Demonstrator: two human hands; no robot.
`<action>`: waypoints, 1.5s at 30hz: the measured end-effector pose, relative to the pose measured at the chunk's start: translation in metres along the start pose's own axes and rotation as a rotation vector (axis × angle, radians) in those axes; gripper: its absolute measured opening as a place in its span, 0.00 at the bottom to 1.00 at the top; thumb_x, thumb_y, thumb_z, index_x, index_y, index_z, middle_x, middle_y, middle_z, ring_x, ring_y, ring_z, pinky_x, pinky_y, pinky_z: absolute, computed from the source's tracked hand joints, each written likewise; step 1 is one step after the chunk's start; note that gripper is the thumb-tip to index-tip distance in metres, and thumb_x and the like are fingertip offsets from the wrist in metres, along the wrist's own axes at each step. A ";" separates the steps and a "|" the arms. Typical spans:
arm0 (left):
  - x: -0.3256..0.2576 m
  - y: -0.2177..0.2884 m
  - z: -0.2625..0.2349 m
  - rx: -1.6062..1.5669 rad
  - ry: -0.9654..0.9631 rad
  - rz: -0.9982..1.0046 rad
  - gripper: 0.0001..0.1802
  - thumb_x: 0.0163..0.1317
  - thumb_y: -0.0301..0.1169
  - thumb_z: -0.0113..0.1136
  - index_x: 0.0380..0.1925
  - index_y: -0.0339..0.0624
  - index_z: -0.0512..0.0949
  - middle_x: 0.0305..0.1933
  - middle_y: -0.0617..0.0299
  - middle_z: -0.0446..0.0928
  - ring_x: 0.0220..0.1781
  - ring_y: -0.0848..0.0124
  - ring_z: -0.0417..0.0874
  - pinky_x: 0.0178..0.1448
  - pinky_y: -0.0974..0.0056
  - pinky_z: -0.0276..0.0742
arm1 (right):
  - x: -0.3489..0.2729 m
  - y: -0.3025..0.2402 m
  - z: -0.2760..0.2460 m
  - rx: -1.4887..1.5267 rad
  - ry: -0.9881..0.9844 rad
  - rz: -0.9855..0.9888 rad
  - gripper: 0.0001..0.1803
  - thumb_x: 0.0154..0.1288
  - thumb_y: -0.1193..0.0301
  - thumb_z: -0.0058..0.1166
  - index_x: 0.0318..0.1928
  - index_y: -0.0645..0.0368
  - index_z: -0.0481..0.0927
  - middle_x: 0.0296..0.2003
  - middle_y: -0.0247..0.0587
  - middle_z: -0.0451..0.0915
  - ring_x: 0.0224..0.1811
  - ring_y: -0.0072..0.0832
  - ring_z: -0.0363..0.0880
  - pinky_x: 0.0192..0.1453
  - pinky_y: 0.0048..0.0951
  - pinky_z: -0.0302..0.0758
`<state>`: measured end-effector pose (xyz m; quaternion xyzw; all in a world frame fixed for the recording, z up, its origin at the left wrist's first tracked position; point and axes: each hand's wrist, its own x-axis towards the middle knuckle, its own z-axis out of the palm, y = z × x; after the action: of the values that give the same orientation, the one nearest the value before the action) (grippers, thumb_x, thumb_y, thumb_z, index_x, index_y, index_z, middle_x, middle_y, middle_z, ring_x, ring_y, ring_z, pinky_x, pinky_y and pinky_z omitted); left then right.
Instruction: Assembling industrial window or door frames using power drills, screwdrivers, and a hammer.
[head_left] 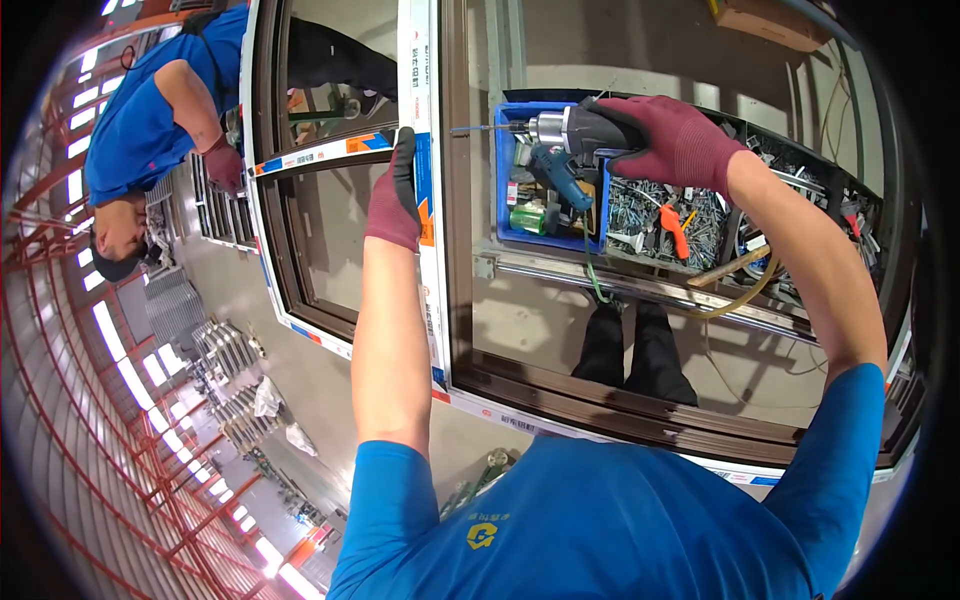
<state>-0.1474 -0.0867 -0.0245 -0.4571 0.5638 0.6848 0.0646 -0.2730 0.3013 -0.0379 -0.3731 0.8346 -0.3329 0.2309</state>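
Note:
My right hand (680, 140), in a maroon and black glove, is closed around a cordless drill (552, 128). A long thin drill bit (485, 128) points left from its chuck, its tip close to the frame's middle bar. My left hand (393, 200), gloved alike, grips that upright bar of a large brown window frame (460, 230). White and coloured protective film (424, 90) covers the bar's face. The fingers of this hand are partly hidden by the bar. Most of the drill's handle is hidden behind my right hand.
Below the frame opening stand a blue bin (545, 240) with a teal power tool (562, 178) and a tray of loose screws (640, 200) with an orange-handled tool (675, 230). A hose (740, 300) lies nearby. At the left, a co-worker in blue (160, 110) stands by the frame.

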 end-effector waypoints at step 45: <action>0.007 -0.012 -0.002 0.016 0.120 0.074 0.45 0.57 0.60 0.78 0.60 0.31 0.81 0.56 0.54 0.85 0.53 0.64 0.87 0.61 0.61 0.83 | 0.037 -0.009 0.023 -0.160 0.075 -0.113 0.36 0.63 0.58 0.70 0.71 0.50 0.75 0.50 0.49 0.84 0.58 0.49 0.82 0.66 0.48 0.77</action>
<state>-0.1432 -0.0872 -0.0382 -0.4757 0.5887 0.6535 0.0092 -0.2771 0.2592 -0.0518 -0.4240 0.8444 -0.2913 0.1496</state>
